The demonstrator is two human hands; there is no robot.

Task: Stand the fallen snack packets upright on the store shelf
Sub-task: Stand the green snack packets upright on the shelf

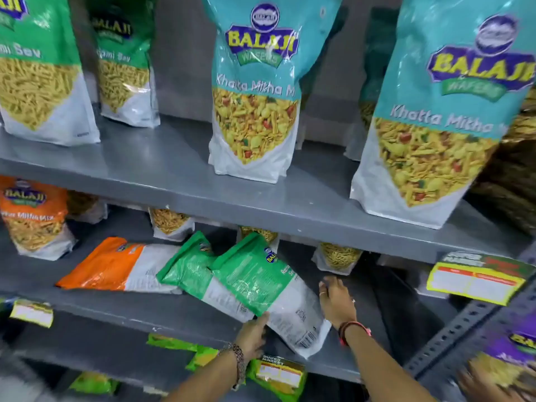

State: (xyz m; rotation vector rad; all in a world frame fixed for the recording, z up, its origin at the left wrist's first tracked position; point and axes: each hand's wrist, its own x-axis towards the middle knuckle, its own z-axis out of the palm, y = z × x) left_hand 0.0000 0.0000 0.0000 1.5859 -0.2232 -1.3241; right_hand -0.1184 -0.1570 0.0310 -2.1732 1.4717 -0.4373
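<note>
Three snack packets lie flat on the middle grey shelf [121,309]: an orange-and-white packet [116,266] at the left, a green packet [188,268] overlapping it, and a second green-and-white packet [266,288] on top, its white end sticking out past the shelf's front edge. My left hand [252,333] grips that top green packet's lower edge. My right hand [336,300] rests fingers spread on the shelf just right of the same packet, touching or nearly touching its side.
Upright packets stand behind the fallen ones and at the left, including an orange packet [34,219]. The upper shelf [174,175] holds standing green and teal packets [255,91]. Yellow price tags [475,281] hang on the shelf edges. A perforated upright post [452,340] is at the right.
</note>
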